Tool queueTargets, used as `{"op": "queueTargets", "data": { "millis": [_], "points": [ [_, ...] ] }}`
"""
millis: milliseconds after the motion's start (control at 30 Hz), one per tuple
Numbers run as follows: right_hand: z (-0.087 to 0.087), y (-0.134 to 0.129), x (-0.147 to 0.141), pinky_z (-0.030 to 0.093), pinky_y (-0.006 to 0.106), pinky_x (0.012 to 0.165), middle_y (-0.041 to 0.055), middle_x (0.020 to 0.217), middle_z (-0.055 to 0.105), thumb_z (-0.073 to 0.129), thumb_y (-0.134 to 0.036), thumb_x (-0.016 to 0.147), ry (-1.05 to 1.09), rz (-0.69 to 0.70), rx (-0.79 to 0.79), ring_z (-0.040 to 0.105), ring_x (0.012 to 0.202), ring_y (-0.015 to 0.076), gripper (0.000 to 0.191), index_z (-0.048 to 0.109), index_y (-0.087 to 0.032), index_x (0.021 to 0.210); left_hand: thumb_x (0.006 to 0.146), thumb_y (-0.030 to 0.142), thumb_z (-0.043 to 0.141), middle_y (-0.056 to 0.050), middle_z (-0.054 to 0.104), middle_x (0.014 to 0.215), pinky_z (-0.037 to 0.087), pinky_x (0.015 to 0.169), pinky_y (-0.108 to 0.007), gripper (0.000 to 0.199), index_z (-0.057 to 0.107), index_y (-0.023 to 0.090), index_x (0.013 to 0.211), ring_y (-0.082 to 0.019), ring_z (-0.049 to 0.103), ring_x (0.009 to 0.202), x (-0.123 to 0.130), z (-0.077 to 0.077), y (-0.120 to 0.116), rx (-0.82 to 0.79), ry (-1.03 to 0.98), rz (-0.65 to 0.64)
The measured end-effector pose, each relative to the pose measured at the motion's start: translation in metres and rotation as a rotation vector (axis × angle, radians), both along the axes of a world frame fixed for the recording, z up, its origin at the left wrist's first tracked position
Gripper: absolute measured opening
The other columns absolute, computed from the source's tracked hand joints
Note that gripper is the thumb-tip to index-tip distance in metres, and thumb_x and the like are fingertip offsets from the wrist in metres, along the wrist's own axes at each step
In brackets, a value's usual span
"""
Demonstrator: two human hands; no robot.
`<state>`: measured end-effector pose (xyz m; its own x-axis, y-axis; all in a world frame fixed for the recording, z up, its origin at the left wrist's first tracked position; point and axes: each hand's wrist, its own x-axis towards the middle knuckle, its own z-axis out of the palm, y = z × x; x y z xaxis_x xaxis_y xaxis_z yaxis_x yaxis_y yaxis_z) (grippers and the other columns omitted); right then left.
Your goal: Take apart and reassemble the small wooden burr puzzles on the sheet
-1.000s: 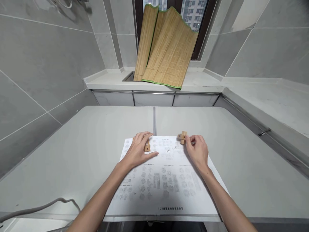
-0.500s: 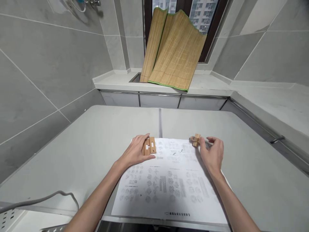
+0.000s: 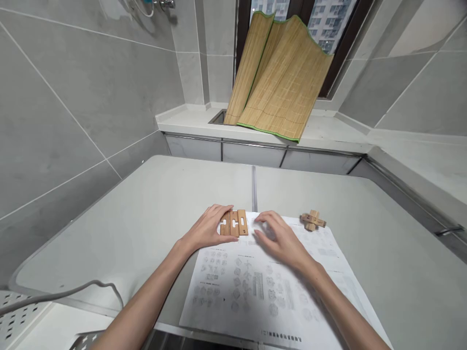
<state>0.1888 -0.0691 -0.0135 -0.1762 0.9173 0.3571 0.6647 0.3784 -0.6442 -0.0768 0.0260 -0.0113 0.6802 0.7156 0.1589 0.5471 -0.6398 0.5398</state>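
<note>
Table (image 3: 204,180): one, pale grey-white top, rounded corners, a grey seam strip (image 3: 254,189) running down from the far edge. Lying on it: one large white sheet (image 3: 204,321), printed with small grey diagrams. Three flat, slotted wooden pieces (image 3: 234,224), side by side at the sheet's far left. One cross-shaped wooden cluster (image 3: 313,220), at its far right corner. One grey cable (image 3: 73,290), across the near left edge.

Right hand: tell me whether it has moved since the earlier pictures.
Yes; the right hand has moved left, away from the wooden cluster, closer to the table seam.
</note>
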Motion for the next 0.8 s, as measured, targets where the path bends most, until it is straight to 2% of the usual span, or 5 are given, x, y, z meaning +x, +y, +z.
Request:
{"op": "queueTargets", "data": {
  "millis": [133,333,500,633,800],
  "points": [
    [-0.010,0.008,-0.024,0.054,0.044,0.101,0.0088,0.128,0.060,0.062,-0.034,0.100,-0.043,0.064,-0.058,0.061,0.120,0.0278,0.027,0.060,-0.030,0.127,0.080,0.067,0.080,-0.012,0.057,0.149,0.046,0.112,-0.053,0.090,0.045,0.028,0.153,-0.036,0.052,0.136,0.001,-0.001,-0.003,0.017,-0.038,-0.017],
    [-0.027,0.010,-0.025,0.055,0.047,0.097,0.0114,0.127,0.057,0.065,-0.037,0.100,-0.067,0.045,-0.001,0.060,0.119,0.0306,0.031,0.060,-0.030,0.129,0.080,0.061,0.083,-0.013,0.058,0.145,0.046,0.111,-0.052,0.089,0.045,0.026,0.152,-0.034,0.054,0.133,0.001,0.001,-0.003,0.032,-0.032,-0.030],
    [-0.025,0.007,-0.021,0.057,0.044,0.090,0.0097,0.122,0.058,0.063,-0.041,0.101,-0.067,0.025,-0.024,0.061,0.112,0.0289,0.022,0.064,-0.030,0.121,0.079,0.059,0.084,-0.013,0.061,0.138,0.050,0.106,-0.051,0.085,0.048,0.026,0.149,-0.034,0.055,0.128,0.005,0.002,-0.005,0.038,-0.020,-0.019],
    [-0.022,0.003,-0.019,0.056,0.044,0.088,0.0096,0.121,0.057,0.062,-0.036,0.100,-0.058,0.006,-0.048,0.061,0.111,0.0288,0.021,0.062,-0.029,0.119,0.079,0.058,0.084,-0.012,0.060,0.139,0.049,0.107,-0.051,0.085,0.048,0.027,0.149,-0.035,0.055,0.129,0.005,0.002,-0.005,0.043,-0.019,-0.025],
    [-0.022,0.002,-0.018,0.055,0.044,0.084,0.0089,0.118,0.059,0.067,-0.033,0.093,-0.110,-0.070,-0.056,0.060,0.108,0.0304,0.021,0.059,-0.028,0.112,0.072,0.064,0.088,-0.014,0.054,0.148,0.045,0.113,-0.054,0.098,0.044,0.027,0.152,-0.037,0.050,0.136,-0.001,0.006,0.000,0.038,-0.003,-0.021]
  ]
}}
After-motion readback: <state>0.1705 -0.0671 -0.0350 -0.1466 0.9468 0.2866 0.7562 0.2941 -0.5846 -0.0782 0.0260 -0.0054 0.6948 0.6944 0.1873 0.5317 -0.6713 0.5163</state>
